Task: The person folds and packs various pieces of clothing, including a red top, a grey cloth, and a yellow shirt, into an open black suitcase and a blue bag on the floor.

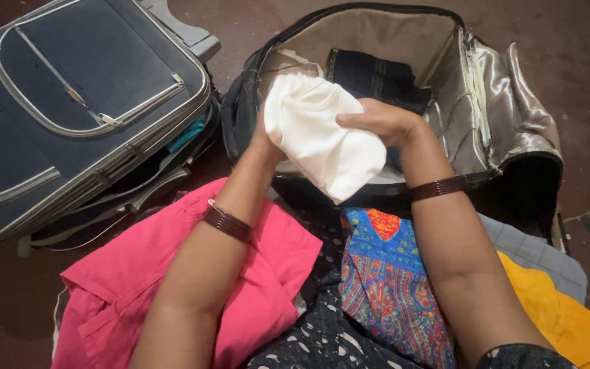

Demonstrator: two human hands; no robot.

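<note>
Both my hands hold a folded white cloth (319, 133) over the mouth of an open dark travel bag (404, 41) with a beige lining. My left hand (264, 140) is mostly hidden behind the cloth, gripping its left side. My right hand (380, 119) presses on the cloth's upper right edge from above. A folded dark garment (377, 75) lies inside the bag behind the cloth. Each wrist wears brown bangles.
A navy suitcase (69, 102) with grey piping lies at the left. Clothes are piled on my lap and the floor: a pink garment (124, 287), a blue and orange patterned one (384, 273), a grey one (534, 249) and a yellow one (561, 314). The floor is dark red.
</note>
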